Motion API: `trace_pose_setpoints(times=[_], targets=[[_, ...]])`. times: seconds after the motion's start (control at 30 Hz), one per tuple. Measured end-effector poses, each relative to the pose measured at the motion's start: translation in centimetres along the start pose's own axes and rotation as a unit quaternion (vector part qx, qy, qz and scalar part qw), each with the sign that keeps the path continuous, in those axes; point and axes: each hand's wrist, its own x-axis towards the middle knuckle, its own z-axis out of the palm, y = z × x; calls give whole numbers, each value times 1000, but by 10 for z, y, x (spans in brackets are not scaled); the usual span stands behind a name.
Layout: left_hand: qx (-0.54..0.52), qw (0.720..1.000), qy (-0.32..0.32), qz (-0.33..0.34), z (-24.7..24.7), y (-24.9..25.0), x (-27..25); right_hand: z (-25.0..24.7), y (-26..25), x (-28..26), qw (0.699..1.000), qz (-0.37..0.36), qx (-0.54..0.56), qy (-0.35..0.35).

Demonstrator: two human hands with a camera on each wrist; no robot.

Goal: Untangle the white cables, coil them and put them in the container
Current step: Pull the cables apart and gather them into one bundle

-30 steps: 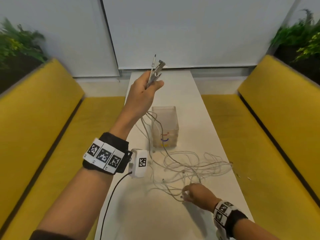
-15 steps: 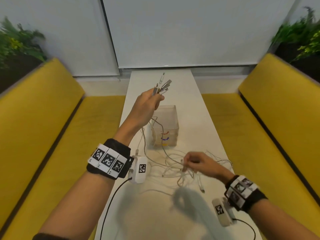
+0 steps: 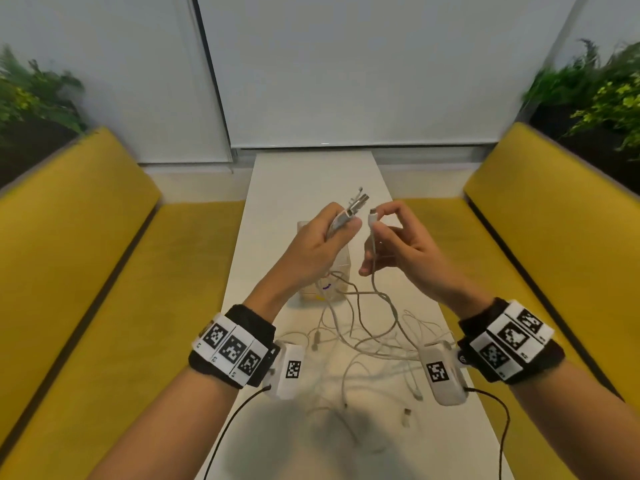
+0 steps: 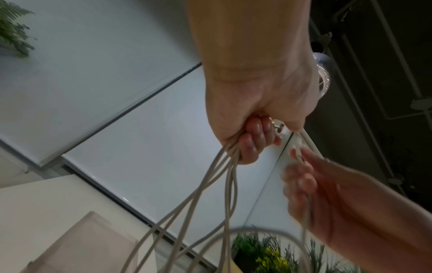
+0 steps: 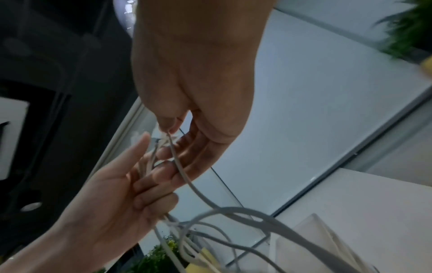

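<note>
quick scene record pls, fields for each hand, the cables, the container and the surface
left hand: grips a bundle of cable ends, plugs pointing up
right hand: pinches one plug beside the bundle
white cables: tangled, hanging from both hands onto the table
container: clear, upright, behind the hands, mostly hidden; no coil visible inside
table: white, between yellow benches

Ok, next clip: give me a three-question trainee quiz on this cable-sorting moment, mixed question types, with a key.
1. True or false: the left hand grips a bundle of cable ends.
2. What does the right hand pinch? A) a single cable end B) the clear container C) nothing
3. Fill in: the loose tangle of white cables lies on the ______.

Key: 1 true; 2 A; 3 white table.
</note>
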Motion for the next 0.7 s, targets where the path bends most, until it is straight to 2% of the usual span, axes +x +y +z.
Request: trace_pose_setpoints(times=[0.3,0.53,0.7], targets=[[-85,994,59,-16,2,-2,-4,10,-2,13,998,7,61,-17],[-139,990,3,-33,-4,-8,-7,15,5,15,990,75,120,21],[-171,984,59,-2,-10,-4,-2,24,19,9,977,147,149,-49]])
